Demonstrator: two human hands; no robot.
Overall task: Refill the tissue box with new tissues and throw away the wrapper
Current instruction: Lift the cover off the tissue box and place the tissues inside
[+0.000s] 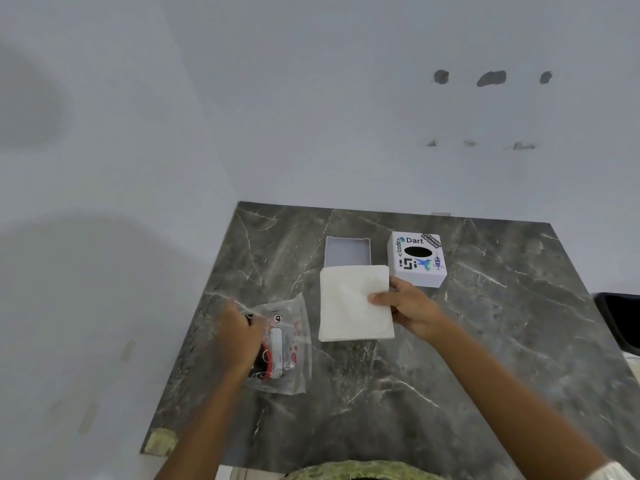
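On the veined grey marble counter (433,358), the left hand (239,337) clutches the crinkled clear plastic wrapper (280,351). The right hand (408,310) pinches a soft square stack of white tissues (353,303) by its edge. Beyond lie the open box base (347,251) and the stickered white lid (417,258).

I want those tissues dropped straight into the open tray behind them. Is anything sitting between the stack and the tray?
Nothing visible does. The right hand holds the tissue stack just in front of the empty open tray, whose near edge the stack already overlaps. The stickered lid stands off to the tray's right, and the wrapper lies left under the left hand.
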